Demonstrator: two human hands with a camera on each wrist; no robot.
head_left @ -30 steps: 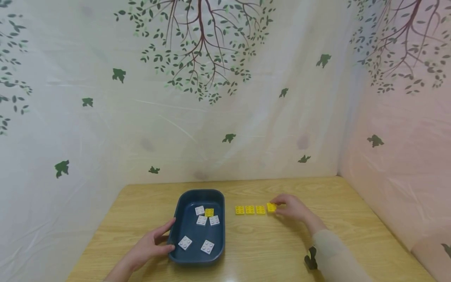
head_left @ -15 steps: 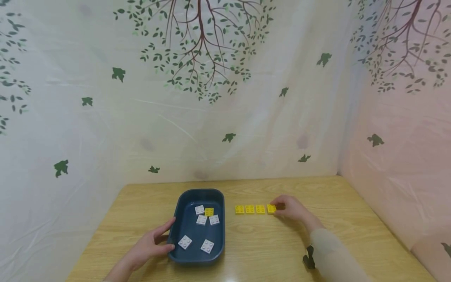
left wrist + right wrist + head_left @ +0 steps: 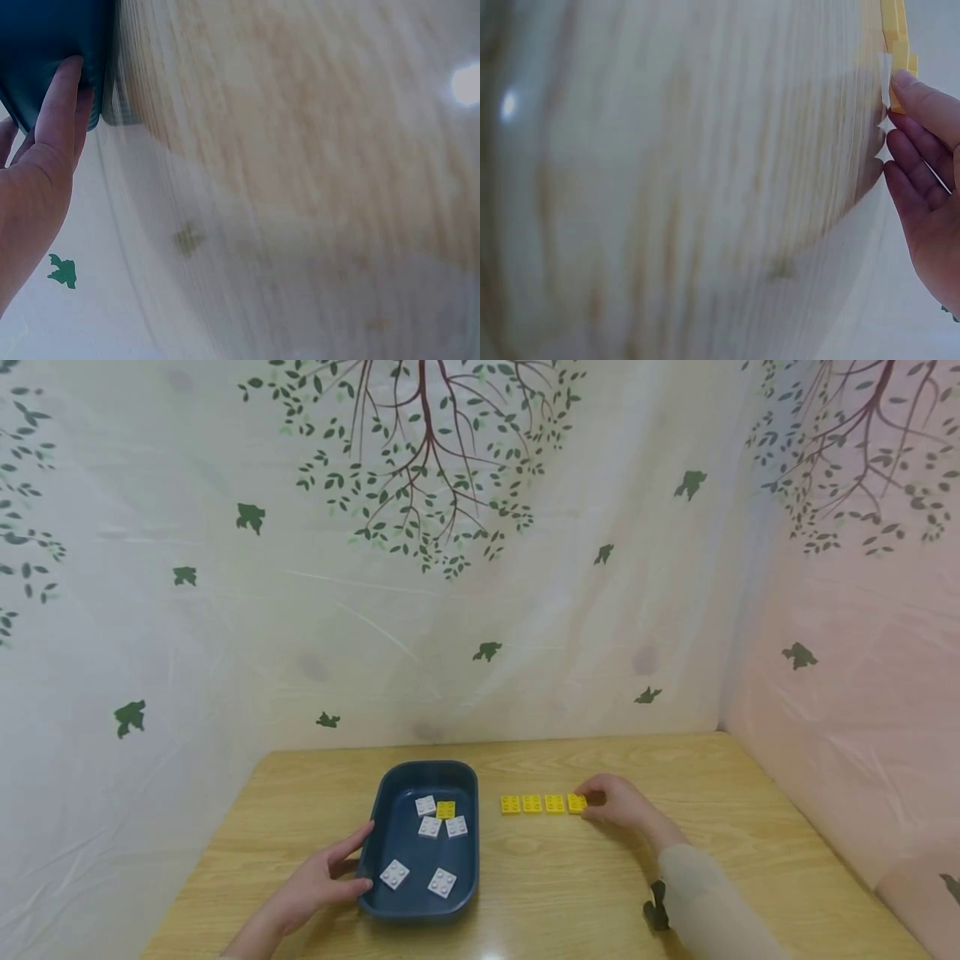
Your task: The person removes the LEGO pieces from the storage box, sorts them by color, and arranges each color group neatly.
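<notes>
At the right end of a short row of yellow toy bricks (image 3: 532,804), my right hand (image 3: 621,802) pinches the last yellow brick (image 3: 576,803) between thumb and fingers. In the right wrist view the thumb lies on the near side of that yellow brick (image 3: 900,90), low at the tabletop. My left hand (image 3: 318,887) rests against the left side of a dark blue tray (image 3: 471,860), thumb and forefinger spread along it. The left wrist view has its extended fingers on the outer wall of the tray (image 3: 45,45). Inside the tray lie several white bricks (image 3: 430,827) and one yellow brick (image 3: 446,810).
All of this stands on a wood-grain table (image 3: 540,893). A pale curtain (image 3: 420,635) printed with branches and leaves hangs behind the table and along both sides. A dark strap-like piece (image 3: 657,906) shows beside the right sleeve (image 3: 705,893).
The brick in my right hand, slightly tilted and higher a second ago, now lies level in line with the row. My left hand and the tray stay in place.
</notes>
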